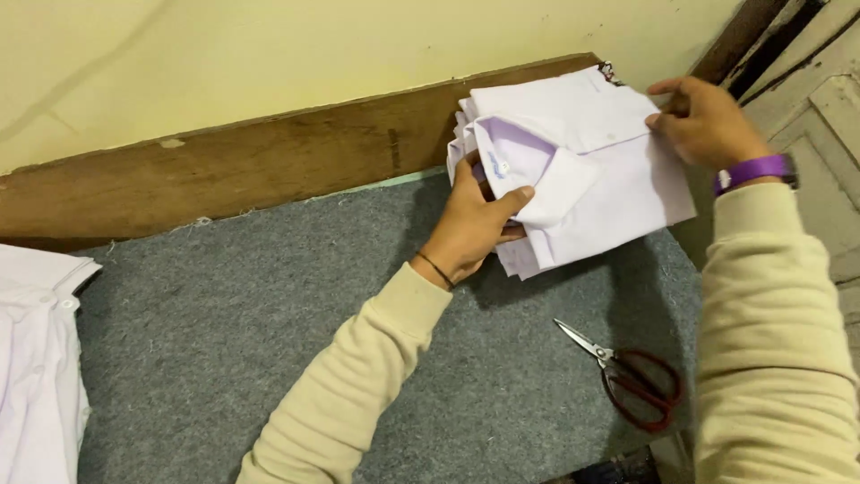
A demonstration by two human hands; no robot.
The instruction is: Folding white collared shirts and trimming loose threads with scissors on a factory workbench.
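A stack of folded white shirts [591, 170] sits at the far right of a grey felt-covered table [269, 332], against the wall. My left hand [470, 224] grips the stack's near left edge at the collar end, thumb on top. My right hand [703, 121] holds the far right edge of the top shirt, fingers pinching the fabric. A purple band is on my right wrist and a thin dark band on my left. Both arms wear cream sleeves.
Scissors [632, 372] with dark red handles lie on the felt near the right front corner. More white shirts [36, 358] lie at the left edge. A brown wooden board [224, 161] runs along the wall behind the table. A pale wooden door stands at the right.
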